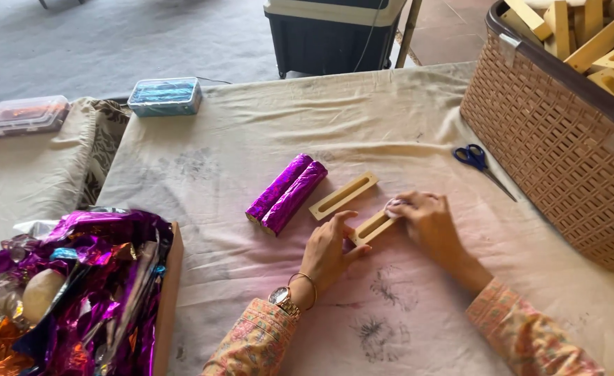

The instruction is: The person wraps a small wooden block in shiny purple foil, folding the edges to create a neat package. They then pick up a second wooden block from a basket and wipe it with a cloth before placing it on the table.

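Both hands meet over a slotted wooden block (371, 228) that lies slantwise on the cloth-covered bench (418, 111). The left hand (329, 249) grips the block's near end between thumb and fingers, its wrist wearing a watch and a thin bangle. The right hand (427, 221) is curled closed over the far end, pressing something pale (too small to tell what) against the wood with its fingertips. Both sleeves are of a pink patterned fabric.

Just beyond the held block lies a second wooden block (344, 195), the same shape with a long slot down its middle, apart from the hands and parallel to the first. To its left, two purple foil-wrapped rolls (287, 193) lie side by side, touching each other along their length.

At the right edge of the bench stands a brown woven basket (550, 139), filled with many more wooden pieces (585, 35). A pair of blue-handled scissors (479, 164) lies closed on the cloth between the basket and the right hand.

At the near left corner, a heap of crumpled purple foil (91, 278) sits in a shallow tray, mixed with orange and silver scraps. At the far left corner of the bench sits a clear lidded box (165, 96) with blue contents, and another box (23, 115) with orange contents rests on a neighbouring surface. The cloth bears faint grey smudges near the wrists.
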